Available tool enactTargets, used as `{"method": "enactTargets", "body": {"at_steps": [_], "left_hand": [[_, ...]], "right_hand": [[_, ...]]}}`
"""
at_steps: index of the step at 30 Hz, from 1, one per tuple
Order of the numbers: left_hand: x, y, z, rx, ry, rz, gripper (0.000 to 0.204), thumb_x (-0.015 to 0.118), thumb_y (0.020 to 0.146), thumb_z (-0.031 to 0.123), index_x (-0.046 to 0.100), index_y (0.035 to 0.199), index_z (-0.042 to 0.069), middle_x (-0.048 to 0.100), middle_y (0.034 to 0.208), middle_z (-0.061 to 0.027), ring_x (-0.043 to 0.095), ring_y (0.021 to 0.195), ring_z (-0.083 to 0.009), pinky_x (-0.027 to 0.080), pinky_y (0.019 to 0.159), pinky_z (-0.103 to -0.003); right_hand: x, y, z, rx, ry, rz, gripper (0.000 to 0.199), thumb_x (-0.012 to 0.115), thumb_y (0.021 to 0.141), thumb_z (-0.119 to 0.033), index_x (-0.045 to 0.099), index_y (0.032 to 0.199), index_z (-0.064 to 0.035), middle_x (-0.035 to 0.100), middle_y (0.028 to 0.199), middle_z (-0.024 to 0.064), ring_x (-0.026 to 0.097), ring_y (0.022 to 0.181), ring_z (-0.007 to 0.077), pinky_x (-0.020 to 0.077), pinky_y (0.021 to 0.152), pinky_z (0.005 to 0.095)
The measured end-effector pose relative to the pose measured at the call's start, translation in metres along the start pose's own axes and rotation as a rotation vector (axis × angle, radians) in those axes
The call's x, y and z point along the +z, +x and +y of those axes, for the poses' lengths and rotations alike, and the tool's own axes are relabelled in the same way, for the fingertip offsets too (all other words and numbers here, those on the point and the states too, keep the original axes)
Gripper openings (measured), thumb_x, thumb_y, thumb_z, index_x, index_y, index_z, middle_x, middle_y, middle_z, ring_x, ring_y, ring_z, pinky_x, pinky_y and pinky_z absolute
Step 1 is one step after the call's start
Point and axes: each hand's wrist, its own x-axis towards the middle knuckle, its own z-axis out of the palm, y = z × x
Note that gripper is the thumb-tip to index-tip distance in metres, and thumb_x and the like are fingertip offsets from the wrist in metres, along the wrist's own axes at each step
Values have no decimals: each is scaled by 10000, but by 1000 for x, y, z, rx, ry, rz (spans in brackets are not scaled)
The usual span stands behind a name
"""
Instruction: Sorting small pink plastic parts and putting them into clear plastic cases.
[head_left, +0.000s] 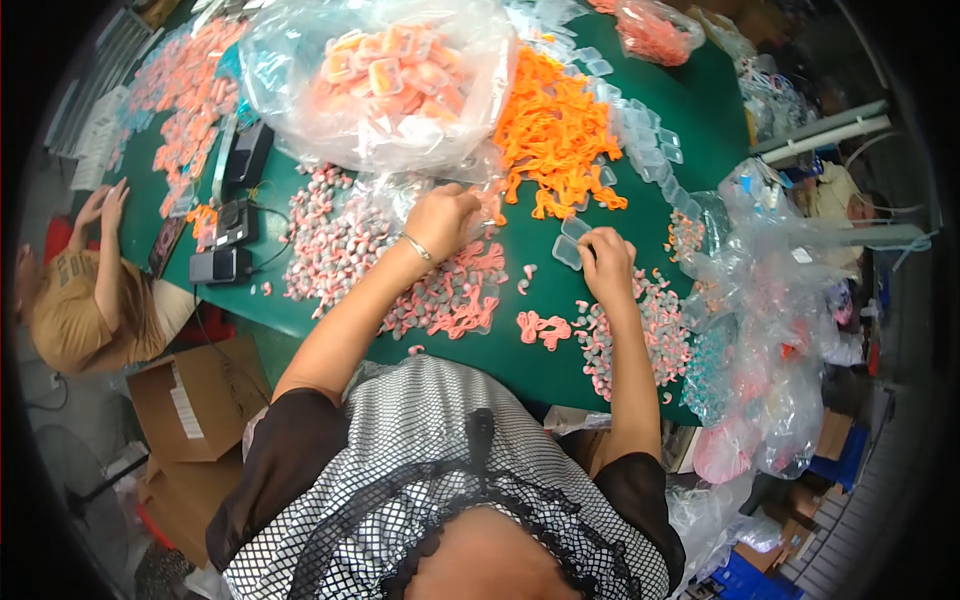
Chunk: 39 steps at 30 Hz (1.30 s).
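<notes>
Reaching across the green table (530, 330), the left hand (440, 218) rests with curled fingers on a heap of pink-and-white corded earplugs (340, 250); whether it pinches one I cannot tell. The right hand (605, 262) closes its fingertips on small clear plastic cases (570, 243) lying just beside it. A case looks light, stiff and slick, probably best taken by its edges; the earplugs seem soft, squashy and nearly weightless, with thin cords likely to tangle, so lifting by the cord seems sensible. More earplugs (630, 335) lie under the right wrist. Orange cords (555, 135) pile beyond, beside a clear bag of filled cases (385, 75).
</notes>
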Motion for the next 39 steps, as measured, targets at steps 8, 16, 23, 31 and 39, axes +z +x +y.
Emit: {"method": "enactTargets", "body": {"at_steps": [8, 16, 23, 31, 39], "left_hand": [[11, 17, -21, -305, 264, -97, 177, 579, 782, 103, 667, 935, 83, 628, 929, -153, 616, 878, -349, 499, 755, -432], [30, 29, -29, -318, 187, -35, 204, 647, 776, 200, 672, 965, 129, 641, 928, -137, 622, 862, -336, 491, 754, -432], [29, 35, -31, -278, 138, -131, 132, 627, 751, 172, 672, 865, 121, 629, 911, -136, 611, 874, -334, 482, 746, -428], [35, 34, -39, -280, 9, -85, 157, 604, 762, 202, 666, 886, 130, 649, 891, -130, 617, 887, -323, 480, 759, -424], [30, 35, -44, -167, 168, -224, 132, 587, 740, 130, 656, 852, 120, 624, 902, -134, 604, 892, -332, 477, 766, -425]], "right_hand": [[18, -16, -16, -39, -30, -53, 121, 670, 750, -93, 597, 846, -89, 574, 914, 54, 563, 885, 242, 367, 815, 399], [15, -22, -13, 25, 31, -15, 153, 671, 750, -92, 611, 891, -89, 578, 937, 62, 563, 894, 258, 386, 783, 394], [15, -23, -2, 76, 146, 10, 126, 652, 753, -49, 610, 872, -55, 590, 917, 89, 575, 871, 289, 428, 715, 399], [8, -23, 1, 94, 166, 78, 79, 645, 760, -40, 620, 834, -41, 602, 867, 107, 586, 830, 306, 463, 713, 399], [2, -23, 29, 220, 185, 118, 50, 637, 768, -53, 629, 816, -45, 609, 828, 112, 596, 801, 307, 479, 692, 391]]}}
